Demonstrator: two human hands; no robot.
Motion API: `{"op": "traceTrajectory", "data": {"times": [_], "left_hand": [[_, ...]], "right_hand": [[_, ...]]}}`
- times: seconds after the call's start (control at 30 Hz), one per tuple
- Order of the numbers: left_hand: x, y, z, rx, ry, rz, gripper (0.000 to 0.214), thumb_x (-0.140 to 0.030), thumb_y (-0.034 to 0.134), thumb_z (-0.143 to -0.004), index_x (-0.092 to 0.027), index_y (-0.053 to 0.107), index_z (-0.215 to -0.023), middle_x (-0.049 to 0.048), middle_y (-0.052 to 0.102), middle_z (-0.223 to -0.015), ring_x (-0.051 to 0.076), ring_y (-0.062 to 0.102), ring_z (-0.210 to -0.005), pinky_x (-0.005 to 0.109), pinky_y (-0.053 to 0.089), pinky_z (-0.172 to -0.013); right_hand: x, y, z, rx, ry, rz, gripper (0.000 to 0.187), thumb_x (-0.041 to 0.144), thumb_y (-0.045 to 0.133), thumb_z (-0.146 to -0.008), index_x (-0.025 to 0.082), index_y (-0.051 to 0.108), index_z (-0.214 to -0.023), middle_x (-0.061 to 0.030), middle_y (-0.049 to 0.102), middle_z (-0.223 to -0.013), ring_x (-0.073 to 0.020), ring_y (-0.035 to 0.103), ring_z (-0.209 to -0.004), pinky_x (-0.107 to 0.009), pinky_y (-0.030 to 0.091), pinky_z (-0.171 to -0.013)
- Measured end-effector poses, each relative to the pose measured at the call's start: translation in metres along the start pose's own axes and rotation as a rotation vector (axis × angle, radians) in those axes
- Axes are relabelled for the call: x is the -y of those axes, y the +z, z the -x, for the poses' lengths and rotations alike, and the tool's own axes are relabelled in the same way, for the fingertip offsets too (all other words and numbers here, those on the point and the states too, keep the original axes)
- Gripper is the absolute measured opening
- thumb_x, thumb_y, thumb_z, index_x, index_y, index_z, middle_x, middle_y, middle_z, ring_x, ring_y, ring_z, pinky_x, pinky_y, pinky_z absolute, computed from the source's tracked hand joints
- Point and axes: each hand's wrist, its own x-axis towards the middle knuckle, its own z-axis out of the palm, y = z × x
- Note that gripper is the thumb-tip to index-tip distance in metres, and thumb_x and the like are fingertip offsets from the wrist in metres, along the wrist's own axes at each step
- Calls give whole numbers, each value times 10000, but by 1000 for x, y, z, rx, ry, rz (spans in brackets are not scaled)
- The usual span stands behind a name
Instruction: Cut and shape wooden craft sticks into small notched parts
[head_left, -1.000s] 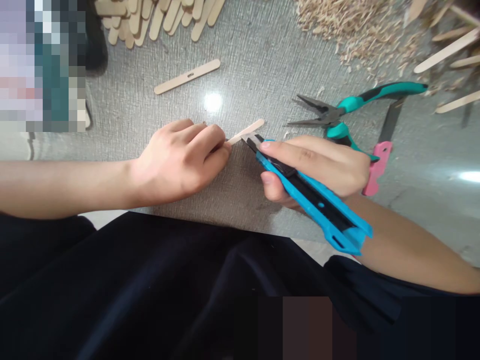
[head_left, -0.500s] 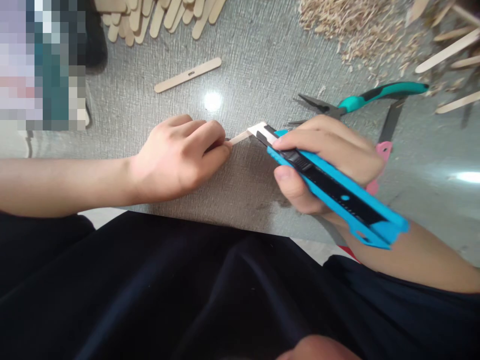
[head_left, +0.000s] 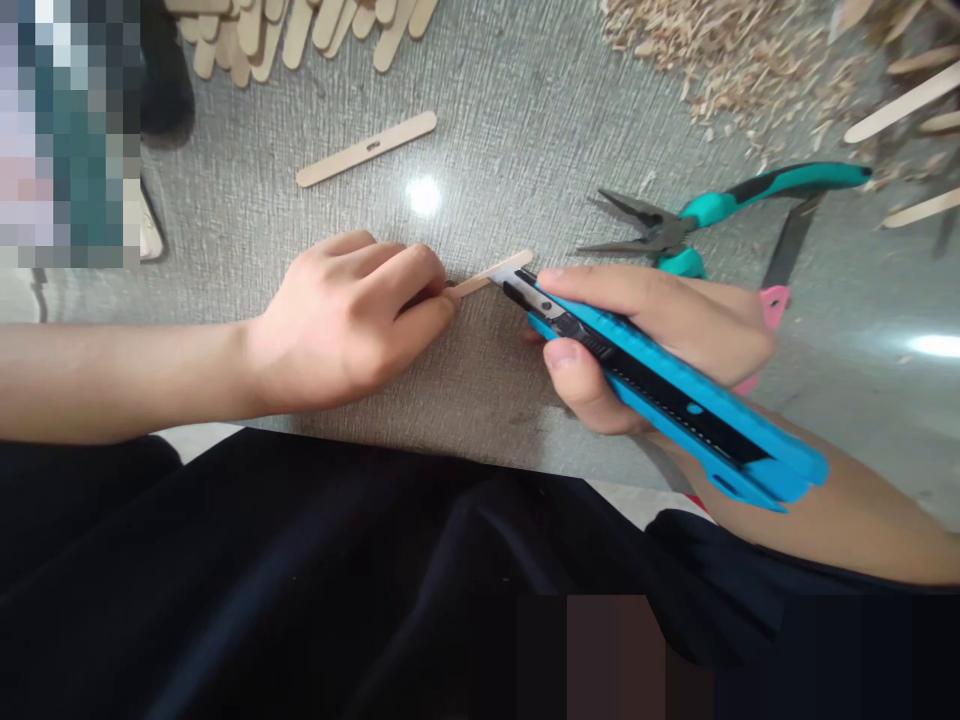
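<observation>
My left hand point(head_left: 360, 315) pinches one end of a wooden craft stick point(head_left: 517, 262), whose free end points right and slightly up. In my right hand point(head_left: 645, 330) is a blue utility knife point(head_left: 667, 390), gripped along its body with the blade side toward the stick. The blade tip meets or lies right over the stick's near edge; whether it cuts in I cannot tell. Beyond my left hand lies another craft stick point(head_left: 337, 166) with a small dark slot in its middle.
Teal-handled needle-nose pliers point(head_left: 660, 228) lie open just beyond my right hand. Near them is a dark blade with a pink handle point(head_left: 772, 300). Wood shavings point(head_left: 720, 60) heap at the back right, with craft sticks point(head_left: 900, 105) beside them. More sticks point(head_left: 300, 35) pile up at back left.
The knife blade has shifted from the stick's far end back toward my left hand, uncovering the tip. My left hand keeps its hold on the stick. The view has moved slightly.
</observation>
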Motion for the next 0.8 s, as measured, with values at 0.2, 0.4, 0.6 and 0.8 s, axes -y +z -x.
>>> {"op": "traceTrajectory", "data": {"times": [0.2,0.4,0.6,0.8], "left_hand": [[1,0,-1,-61,33,4,247,-192,508,-1173,-235,696,-1020,37,788,-962,170,568,-720,366,466,-640],[1,-1,-3,-65,32,-23,238,-187,532,-1176,-233,708,-1023,27,796,-954,164,593,-728,351,486,-661],[2,2,-1,-10,25,-18,276,-206,526,-1175,-233,735,-996,33,810,-965,163,623,-715,363,504,-636],[-3,1,-2,66,-53,16,305,-218,520,-1183,-229,705,-941,26,794,-923,156,678,-726,366,484,-654]], "right_hand": [[-3,3,-9,-113,-177,-18,354,265,717,-1028,264,787,-1375,-15,876,-938,-194,816,-708,-306,681,-638],[1,-3,-8,8,-147,12,348,234,676,-1070,268,729,-1412,-37,868,-980,-221,833,-781,-344,704,-719],[7,-9,-23,90,-143,11,282,283,633,-1097,251,760,-1346,-33,856,-985,-217,813,-795,-361,701,-730],[19,-12,-35,90,-130,73,242,218,656,-1056,254,759,-1272,-38,903,-1057,-205,857,-853,-337,716,-784]]}}
